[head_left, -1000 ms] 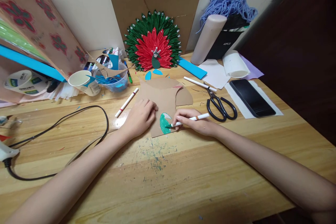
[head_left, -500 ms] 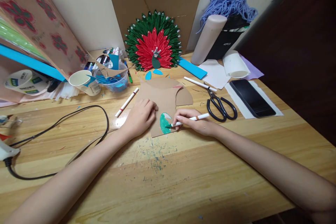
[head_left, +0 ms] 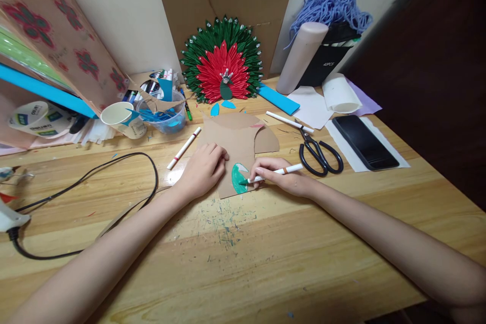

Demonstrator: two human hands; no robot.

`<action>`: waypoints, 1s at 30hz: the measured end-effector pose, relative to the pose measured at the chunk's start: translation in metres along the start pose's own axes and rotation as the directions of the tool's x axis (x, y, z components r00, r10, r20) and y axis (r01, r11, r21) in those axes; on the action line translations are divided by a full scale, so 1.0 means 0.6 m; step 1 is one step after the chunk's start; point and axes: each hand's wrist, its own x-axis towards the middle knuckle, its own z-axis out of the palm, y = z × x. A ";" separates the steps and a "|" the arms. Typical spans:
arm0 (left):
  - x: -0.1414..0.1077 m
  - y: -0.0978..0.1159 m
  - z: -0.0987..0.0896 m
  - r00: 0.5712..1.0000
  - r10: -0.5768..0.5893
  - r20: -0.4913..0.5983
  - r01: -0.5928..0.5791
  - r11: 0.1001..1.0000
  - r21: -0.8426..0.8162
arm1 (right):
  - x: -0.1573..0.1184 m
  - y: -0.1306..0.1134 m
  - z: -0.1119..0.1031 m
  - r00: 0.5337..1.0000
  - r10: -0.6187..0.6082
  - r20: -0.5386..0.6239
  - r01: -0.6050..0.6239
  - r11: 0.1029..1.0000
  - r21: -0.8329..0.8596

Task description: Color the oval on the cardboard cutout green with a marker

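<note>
My right hand (head_left: 275,174) grips a white marker (head_left: 290,169) with a brown band, its tip on a rounded white shape (head_left: 239,178) mostly coloured green. That shape lies near the front edge of a piece of brown cardboard (head_left: 237,136). My left hand (head_left: 205,169) rests on the cardboard's left side with its fingers curled; what is under them, if anything, is hidden. Just left of the cardboard lies another white marker (head_left: 184,148) with a red band.
Black-handled scissors (head_left: 321,157) and a phone (head_left: 366,142) lie to the right. A green and red peacock craft (head_left: 224,61) stands at the back. On the left are a paper cup (head_left: 123,119), a clear tub (head_left: 163,116) and a looped black cable (head_left: 155,172).
</note>
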 end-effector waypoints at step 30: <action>0.001 0.001 -0.001 1.000 -0.005 0.011 0.005 1.000 -0.006 | 0.001 0.002 -0.001 1.000 0.003 0.006 -0.003 1.000 0.031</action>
